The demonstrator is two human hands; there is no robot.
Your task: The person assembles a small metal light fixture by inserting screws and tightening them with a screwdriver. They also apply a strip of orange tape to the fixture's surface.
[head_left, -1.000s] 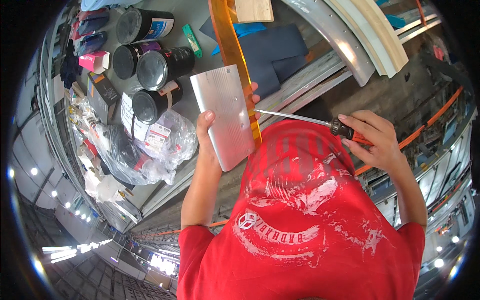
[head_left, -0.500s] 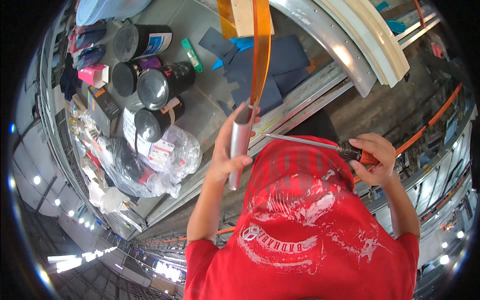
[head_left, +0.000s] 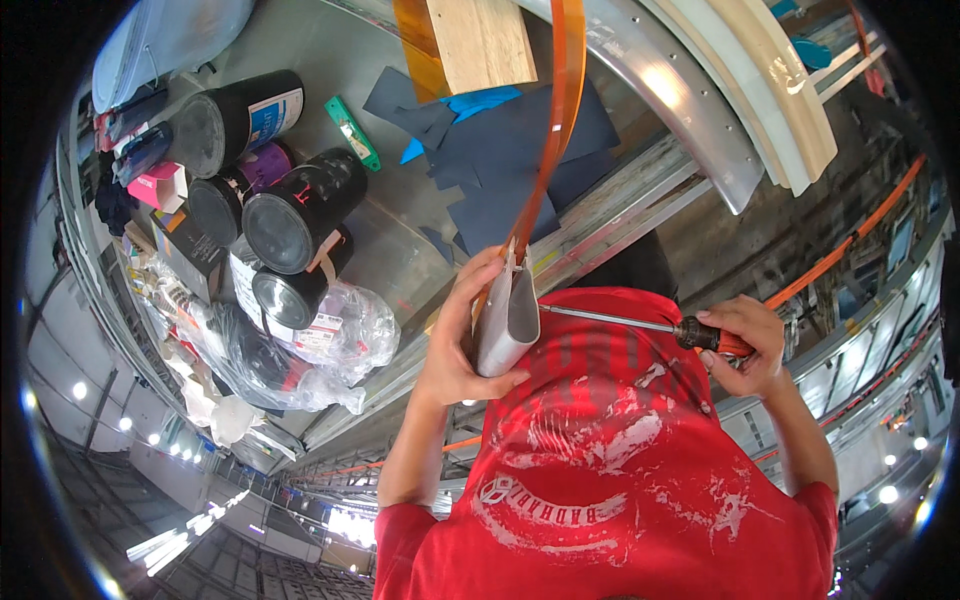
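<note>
My left hand [head_left: 462,345] is wrapped round a short grey metal profile [head_left: 510,325], hollow with a rounded end. A long, translucent amber strip [head_left: 560,110] runs up from the profile's far end, away over the bench. In my right hand [head_left: 745,345] is a screwdriver [head_left: 640,320] with a dark and orange handle and a long thin shaft. Its shaft points left, and the tip appears at or close to the profile's right side; whether it touches I cannot tell.
Black lidded tubs [head_left: 305,210] and clear plastic wrapping [head_left: 350,335] crowd the bench's left. Dark blue sheets [head_left: 500,150], a green tool [head_left: 352,133] and a wooden block [head_left: 482,45] lie farther off. A curved metal piece [head_left: 660,85] sits at the far right. An orange hose [head_left: 850,245] passes beyond my right hand.
My left hand has turned the metal profile, so its hollow end now faces me more. The amber strip has shifted right with it. My right hand still holds the screwdriver, slightly lower in view.
</note>
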